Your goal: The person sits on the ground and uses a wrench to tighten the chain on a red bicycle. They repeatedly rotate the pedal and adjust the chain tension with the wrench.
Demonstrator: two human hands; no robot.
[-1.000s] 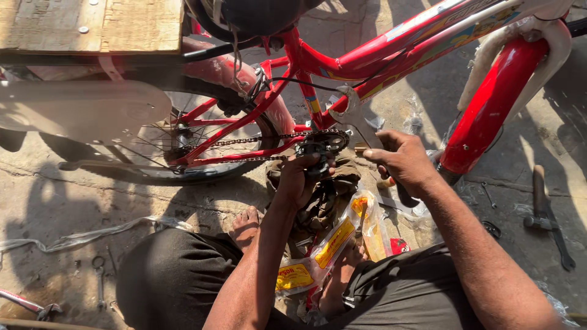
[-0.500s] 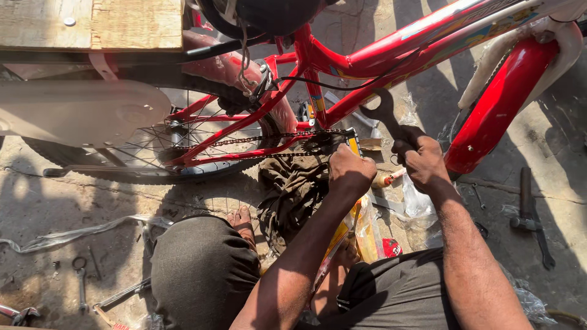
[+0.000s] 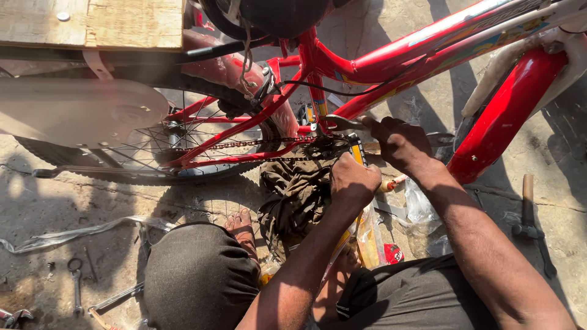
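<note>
Below the red frame, at the crank: both hands work close together, just above a crumpled rag
Bike: small red steel-tube bicycle [image 3: 367, 64] standing over a cracked concrete floor [image 3: 73, 201], rear spoked wheel [image 3: 153, 153] to the left w/ chain [image 3: 257, 144] running to the crank area
R hand: right hand [image 3: 400, 143] closed in a fist round a flat grey metal spanner [image 3: 342, 122]; fingers curled tight on the shaft, open-jaw head pointing left, sitting right by the crank, handle end poking out past the hand twd the red front mudguard [image 3: 507, 116]
L hand: left hand [image 3: 354, 180] just below the right, nearly touching it; fingers folded shut at the yellow-and-black pedal arm [image 3: 356, 153]; can't tell exactly what they pinch, back of hand hides it
Rag: dark brown crumpled cloth [image 3: 296, 195] on the floor, touching the left hand's side, under the chain
Packets: clear plastic bags w/ yellow and red contents [image 3: 373, 238] between the knees, partly under the left forearm
Body: knee in dark grey trousers [image 3: 199, 275] low centre, bare toes [image 3: 241, 223] just beside the cloth
Floor bits: wooden-handled hammer [image 3: 529, 214] at right, well apart from the hands; small ring spanner [image 3: 76, 278] at lower left; pale strip of plastic [image 3: 73, 232] lying across the left
Top left: pale wooden board [image 3: 92, 23] above a cream chain-guard cover [image 3: 79, 110]
</note>
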